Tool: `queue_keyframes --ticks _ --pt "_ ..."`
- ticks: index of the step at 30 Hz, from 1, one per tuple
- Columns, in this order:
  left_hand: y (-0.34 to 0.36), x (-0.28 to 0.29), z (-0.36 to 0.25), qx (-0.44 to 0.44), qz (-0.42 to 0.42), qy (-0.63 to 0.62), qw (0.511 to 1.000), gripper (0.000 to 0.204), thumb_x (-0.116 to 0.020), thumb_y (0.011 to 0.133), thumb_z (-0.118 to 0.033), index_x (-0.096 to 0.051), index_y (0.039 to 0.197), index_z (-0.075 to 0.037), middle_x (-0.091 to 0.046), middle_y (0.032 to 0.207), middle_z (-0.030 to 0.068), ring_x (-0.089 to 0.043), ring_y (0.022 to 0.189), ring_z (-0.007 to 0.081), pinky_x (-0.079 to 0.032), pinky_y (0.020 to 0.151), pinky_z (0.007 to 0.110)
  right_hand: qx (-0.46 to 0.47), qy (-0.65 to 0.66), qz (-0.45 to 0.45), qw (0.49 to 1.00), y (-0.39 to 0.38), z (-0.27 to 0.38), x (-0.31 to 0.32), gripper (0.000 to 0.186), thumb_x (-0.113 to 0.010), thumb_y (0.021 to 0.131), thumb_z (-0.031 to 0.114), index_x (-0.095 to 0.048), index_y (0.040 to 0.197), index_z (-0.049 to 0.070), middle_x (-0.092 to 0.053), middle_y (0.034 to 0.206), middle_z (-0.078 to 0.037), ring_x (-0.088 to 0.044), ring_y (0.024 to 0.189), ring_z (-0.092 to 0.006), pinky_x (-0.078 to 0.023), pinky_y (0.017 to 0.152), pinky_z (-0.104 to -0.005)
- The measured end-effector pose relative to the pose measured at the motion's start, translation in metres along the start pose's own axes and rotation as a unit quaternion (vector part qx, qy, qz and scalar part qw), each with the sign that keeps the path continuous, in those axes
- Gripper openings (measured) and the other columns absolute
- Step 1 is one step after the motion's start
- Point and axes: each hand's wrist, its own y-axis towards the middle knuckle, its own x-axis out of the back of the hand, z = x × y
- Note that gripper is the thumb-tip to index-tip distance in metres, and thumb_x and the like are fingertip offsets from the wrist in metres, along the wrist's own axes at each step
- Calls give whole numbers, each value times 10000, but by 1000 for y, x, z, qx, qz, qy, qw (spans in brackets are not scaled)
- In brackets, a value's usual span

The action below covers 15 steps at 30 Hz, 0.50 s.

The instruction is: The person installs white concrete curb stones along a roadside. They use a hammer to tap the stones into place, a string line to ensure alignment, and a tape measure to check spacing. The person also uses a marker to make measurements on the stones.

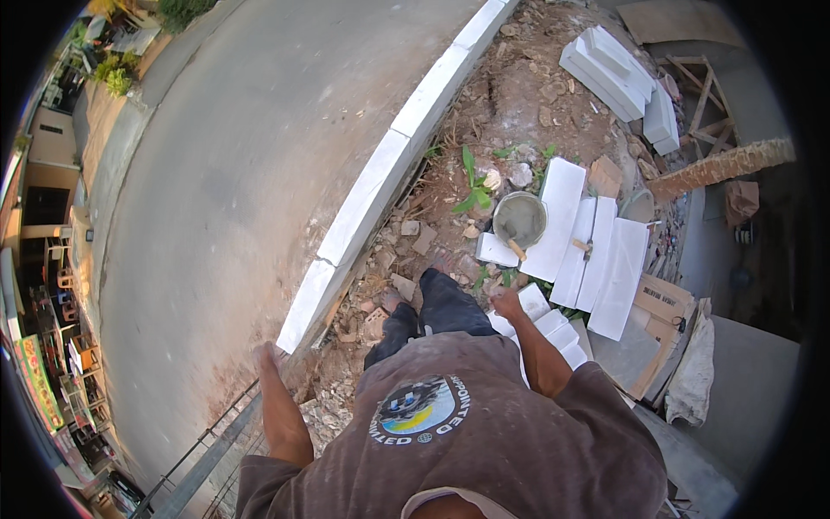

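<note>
My left hand (264,356), fingers loosely apart and holding nothing visible, is beside the near end of a long row of white blocks (363,199) along the road's edge. My right hand (505,303) has its fingers curled closed, with nothing seen in them, by some stacked white blocks (553,337). Above it, a bucket of grey mix (519,216) with a wooden-handled tool (517,249) stands among white slabs (618,268). A small wooden-handled tool (581,246) lies on the slabs.
Rubble (493,78) surrounds my feet (432,281). A metal rebar frame (199,454) is at lower left, beside the paved road (207,147). More blocks (605,69), a rusty post (718,169), cardboard (657,329) and a white sack (692,363) are on the right. Stalls (43,381) line the far left.
</note>
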Motion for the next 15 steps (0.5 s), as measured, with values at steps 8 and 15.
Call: queue_keyframes --ticks 8,15 --pt "-17 -92 -29 -166 71 -29 983 81 -583 847 -124 -579 804 -55 -525 676 45 -525 530 197 -395 402 337 59 23 -51 997 62 -48 37 151 -619 818 61 -714 917 -1 -699 786 -87 -675 650 -184 -528 524 -317" --pt "-150 -245 -123 -54 250 68 964 149 -593 903 -137 -653 1003 -45 -605 850 46 -627 695 186 -486 530 279 3 148 -120 982 71 -30 108 196 -575 885 91 -708 1003 9 -693 826 -72 -657 652 -142 -520 536 -287"
